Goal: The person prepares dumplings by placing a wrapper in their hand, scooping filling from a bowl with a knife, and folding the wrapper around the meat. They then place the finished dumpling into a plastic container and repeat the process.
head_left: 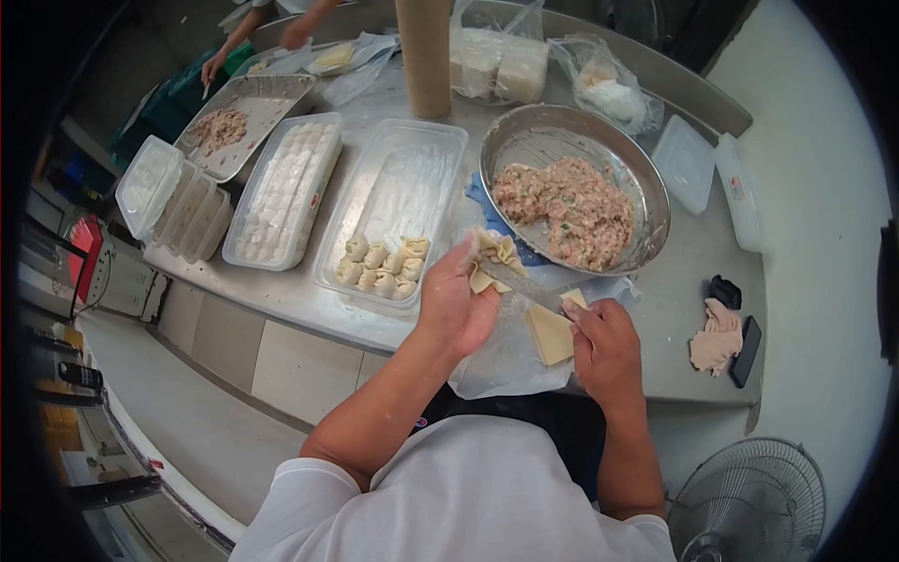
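My left hand (456, 304) is closed around a dumpling wrapper (496, 255) with its edges gathered up. In my right hand (606, 354) is a flat metal spatula (529, 289), its blade reaching to that wrapper. A pale wrapper corner shows by the right fingers. Just left of that hand lies a stack of square wrappers (551, 335) on a plastic sheet (496, 365). Beyond both hands stands a round metal pan (658, 201) holding minced meat filling (585, 211). Left of my left hand, a clear plastic tub (449, 155) holds several folded dumplings (379, 267) at its near end.
Another tub of white pieces (290, 178) and smaller stacked containers (178, 201) stand left. A second tray (272, 98) holds meat near another person's hand (213, 67). A brown post (426, 56) rises behind. A phone (746, 352) lies right; a fan (749, 506) stands below.
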A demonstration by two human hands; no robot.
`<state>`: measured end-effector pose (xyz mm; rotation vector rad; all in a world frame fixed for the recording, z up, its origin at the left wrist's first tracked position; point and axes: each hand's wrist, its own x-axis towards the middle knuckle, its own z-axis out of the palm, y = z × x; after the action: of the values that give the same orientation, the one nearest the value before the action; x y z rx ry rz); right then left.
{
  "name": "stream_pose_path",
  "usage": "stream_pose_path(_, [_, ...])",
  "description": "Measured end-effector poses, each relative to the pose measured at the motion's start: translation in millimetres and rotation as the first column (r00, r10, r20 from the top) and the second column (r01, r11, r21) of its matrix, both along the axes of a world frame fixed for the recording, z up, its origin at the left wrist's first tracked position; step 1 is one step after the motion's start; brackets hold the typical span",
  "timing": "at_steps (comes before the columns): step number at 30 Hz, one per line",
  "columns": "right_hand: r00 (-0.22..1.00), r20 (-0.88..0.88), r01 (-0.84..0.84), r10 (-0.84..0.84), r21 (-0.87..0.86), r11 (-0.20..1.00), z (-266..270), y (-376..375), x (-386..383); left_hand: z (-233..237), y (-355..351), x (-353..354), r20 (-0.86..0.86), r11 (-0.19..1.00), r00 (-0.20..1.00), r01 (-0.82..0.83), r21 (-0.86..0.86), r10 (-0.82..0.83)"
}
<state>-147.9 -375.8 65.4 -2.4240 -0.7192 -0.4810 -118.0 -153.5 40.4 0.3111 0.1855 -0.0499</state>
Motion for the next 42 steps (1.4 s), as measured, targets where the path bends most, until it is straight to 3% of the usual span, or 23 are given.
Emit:
stream_pose_path(5, [0.991, -0.096, -0.075, 0.095, 0.191, 0.979, 33.5, -4.1, 2.3, 21.8, 21.3, -9.7, 0.243, 0.995, 0.968, 0.074, -0.068, -0.056])
stream_pose_path(6, [0.985, -0.139, -0.071, 0.097, 0.183, 0.981, 40.8, -6.3, 1.1, 18.8, 22.5, -8.4, 0.140, 0.933, 0.978, 0.098, 0.346, -0.155])
stream_pose_path(7, [0.978, -0.181, -0.069, 0.101, 0.174, 0.982, 45.6, -7.3, 1.4, 14.5, 23.8, -7.0, -0.001, 0.706, 0.980, 0.144, 0.693, -0.199])
stream_pose_path(8, [0.976, -0.181, -0.087, 0.119, 0.176, 0.981, 47.6, -6.8, 2.8, 3.3, 22.7, -11.8, 0.179, 0.685, 0.960, 0.018, 0.729, -0.216])
stream_pose_path(9, [0.968, -0.208, -0.114, 0.138, 0.124, 0.986, 48.5, -6.3, 3.2, 10.3, 24.1, -12.8, 0.175, 0.684, 0.964, 0.009, 0.730, -0.200])
stream_pose_path(11, [0.957, -0.239, -0.154, 0.167, 0.072, 0.986, 51.2, -7.0, 3.0, 30.8, 26.3, -13.9, 0.093, -0.003, 0.948, -0.099, 0.995, -0.303])
stream_pose_path(13, [0.944, -0.278, -0.198, 0.176, -0.055, 0.979, 55.7, -9.1, 5.2, 18.5, 28.0, -10.3, 0.165, -0.050, 0.940, -0.188, 0.981, -0.298])
stream_pose_path(15, [0.942, -0.278, -0.209, 0.185, -0.056, 0.976, 63.0, -17.5, 8.3, 2.4, 28.8, -6.7, 0.311, -0.226, 0.866, -0.419, 0.879, -0.392])
stream_pose_path(20, [0.937, -0.333, -0.077, 0.102, 0.087, 0.993, 53.9, -22.5, 10.5, 18.7, 29.5, -5.3, 0.327, -0.113, 0.922, -0.354, 0.928, -0.208])
stream_pose_path(22, [0.819, -0.572, 0.107, 0.048, 0.235, 0.966, 24.6, -17.2, 12.5, 31.7, 20.4, -9.9, 0.149, 0.166, 0.982, -0.128, 0.978, -0.120])
stream_pose_path(23, [0.819, -0.572, 0.106, 0.049, 0.235, 0.966, 11.6, -8.2, 12.8, 23.1, 12.8, -7.9, 0.149, 0.166, 0.982, -0.129, 0.978, -0.118])
stream_pose_path(25, [0.790, -0.539, 0.106, 0.294, 0.592, 0.799, -3.7, 27.0, 8.0, -1.5, -8.7, -4.3, 0.328, 0.685, 0.940, -0.178, 0.706, -0.094])
stream_pose_path(26, [0.791, -0.538, 0.107, 0.293, 0.592, 0.799, -3.2, 40.8, 6.2, 5.7, -19.5, -10.0, 0.354, 0.858, 0.927, -0.078, 0.508, -0.125])
stream_pose_path(28, [0.629, -0.566, 0.349, 0.533, 0.818, 0.457, -1.9, 63.3, 5.1, 9.8, -25.7, -16.7, 0.334, 0.796, 0.930, -0.083, 0.600, -0.155])
stream_pose_path(29, [0.628, -0.567, 0.350, 0.533, 0.818, 0.457, -2.1, 68.8, 6.4, 10.2, -26.6, -18.3, 0.310, 0.723, 0.933, -0.088, 0.685, -0.181])
stream_pose_path(31, [0.601, -0.536, 0.398, 0.593, 0.844, 0.360, -3.1, 76.3, 10.7, 8.8, -11.9, -15.8, 0.318, 0.748, 0.932, -0.087, 0.657, -0.171])
stream_pose_path(32, [0.600, -0.536, 0.399, 0.594, 0.844, 0.359, -3.9, 75.4, 12.8, 9.8, 2.9, -11.5, 0.501, 0.442, 0.844, -0.381, 0.812, -0.192])
stream_pose_path(33, [0.568, -0.511, 0.425, 0.646, 0.854, 0.301, -4.8, 72.3, 15.6, 10.4, 16.0, -11.8, 0.633, 0.076, 0.719, -0.641, 0.763, -0.289])
stream_pose_path(35, [0.540, -0.477, 0.454, 0.694, 0.859, 0.237, -5.7, 68.7, 19.7, 26.9, 35.5, -21.1, 0.551, 0.148, 0.781, -0.532, 0.834, -0.294])
stream_pose_path(37, [0.416, -0.549, 0.446, 0.725, 0.818, 0.364, -5.8, 66.4, 19.8, 28.6, 59.5, -14.1, 0.477, 0.097, 0.735, -0.496, 0.863, -0.482])
stream_pose_path(38, [0.418, -0.547, 0.447, 0.725, 0.819, 0.360, -4.0, 67.8, 18.7, 28.6, 74.7, -8.0, 0.448, 0.039, 0.720, -0.507, 0.861, -0.530])
stream_pose_path(40, [0.422, -0.656, 0.332, 0.626, 0.755, 0.566, 0.1, 72.0, 15.8, 25.5, 111.1, 11.9, 0.350, -0.144, 0.736, -0.515, 0.845, -0.580])
stream_pose_path(42, [0.454, -0.670, 0.325, 0.587, 0.738, 0.591, -5.4, 66.1, 14.1, 26.1, 149.0, 33.0, 0.199, -0.352, 0.816, -0.436, 0.828, -0.543])
